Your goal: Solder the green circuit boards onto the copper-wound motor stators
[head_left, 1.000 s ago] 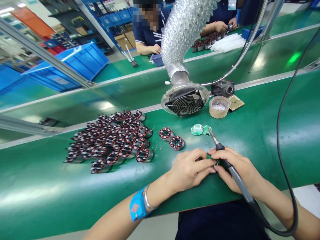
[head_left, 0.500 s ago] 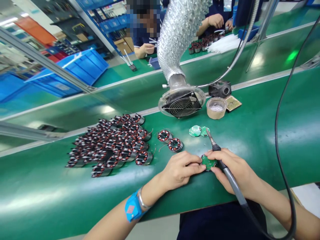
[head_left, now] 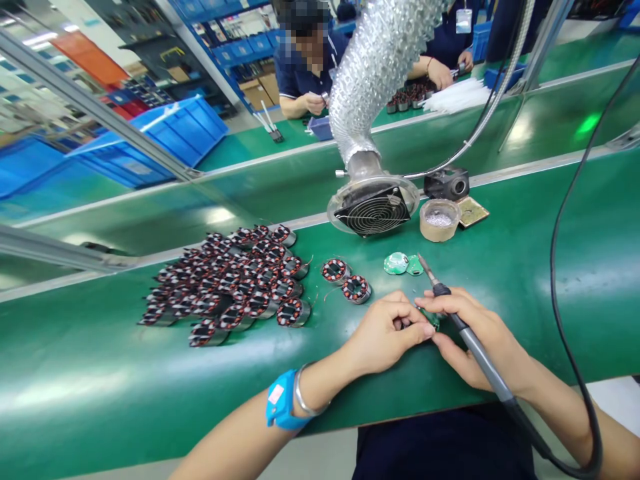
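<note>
Between my hands is a small green circuit board [head_left: 435, 321], tilted nearly edge-on and partly covered by fingers. My left hand [head_left: 385, 333], with a blue strap at the wrist, pinches its left side between thumb and fingers. My right hand [head_left: 485, 343] has a soldering iron [head_left: 474, 352] lying across it, tip pointing up and away; its thumb and fingertips are also at the board's right edge. Just beyond the iron's tip lie a round green board [head_left: 396, 263] and another board [head_left: 415, 265]. Two motor stators [head_left: 335, 271] with copper wire ends stand left of them.
Many stators [head_left: 240, 280] stand grouped on the left of the green bench. A fume extractor [head_left: 375, 212] on a foil hose hangs ahead. Behind the boards are a round tub [head_left: 439, 221], a sponge tray [head_left: 473, 212] and an iron holder [head_left: 447, 184]. Co-workers sit opposite.
The board has turned from face-up to nearly edge-on between my fingers. Both hands have shifted slightly right in view, and the iron has stayed in my right hand.
</note>
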`<state>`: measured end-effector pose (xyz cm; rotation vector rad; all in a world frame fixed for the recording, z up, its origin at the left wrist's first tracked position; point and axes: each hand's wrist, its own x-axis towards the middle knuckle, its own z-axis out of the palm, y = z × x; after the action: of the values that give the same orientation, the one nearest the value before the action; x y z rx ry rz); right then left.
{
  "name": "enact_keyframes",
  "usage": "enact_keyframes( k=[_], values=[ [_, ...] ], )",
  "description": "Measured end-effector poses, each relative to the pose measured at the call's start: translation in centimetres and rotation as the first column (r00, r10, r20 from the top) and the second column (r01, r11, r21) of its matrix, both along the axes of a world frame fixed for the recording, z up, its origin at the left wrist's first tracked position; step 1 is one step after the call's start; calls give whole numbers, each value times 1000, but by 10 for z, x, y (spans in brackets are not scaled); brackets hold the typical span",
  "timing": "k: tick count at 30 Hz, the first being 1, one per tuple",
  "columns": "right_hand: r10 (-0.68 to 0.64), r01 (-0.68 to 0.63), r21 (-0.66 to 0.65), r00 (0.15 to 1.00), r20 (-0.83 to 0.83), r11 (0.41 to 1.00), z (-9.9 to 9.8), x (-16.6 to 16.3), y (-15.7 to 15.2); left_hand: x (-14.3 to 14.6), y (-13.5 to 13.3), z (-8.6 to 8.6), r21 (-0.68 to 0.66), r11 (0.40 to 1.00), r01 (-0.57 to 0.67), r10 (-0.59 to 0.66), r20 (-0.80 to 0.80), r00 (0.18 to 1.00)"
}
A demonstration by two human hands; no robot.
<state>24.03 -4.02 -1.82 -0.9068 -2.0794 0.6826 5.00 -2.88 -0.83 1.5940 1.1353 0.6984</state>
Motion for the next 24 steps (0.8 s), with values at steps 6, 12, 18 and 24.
enact_keyframes(
  k=[6, 12, 18, 24],
  values=[
    [-53, 64, 164, 996, -69, 984, 12, -11, 9, -4, -1, 3, -29, 999, -23, 23, 5, 1000],
    [-47, 32, 161, 995, 86, 986, 4, -15, 4, -5, -13, -10, -86, 981, -176, 183, 79, 980],
    [-22, 8, 141, 995, 96, 990, 5, -6, -2, 2, -12, -8, 19, 975, -222, 222, 34, 975],
    [-104, 94, 143, 993, 62, 985, 38, 15, -20, 3, -8, -5, 5, 977, -214, 214, 1, 977]
  ],
)
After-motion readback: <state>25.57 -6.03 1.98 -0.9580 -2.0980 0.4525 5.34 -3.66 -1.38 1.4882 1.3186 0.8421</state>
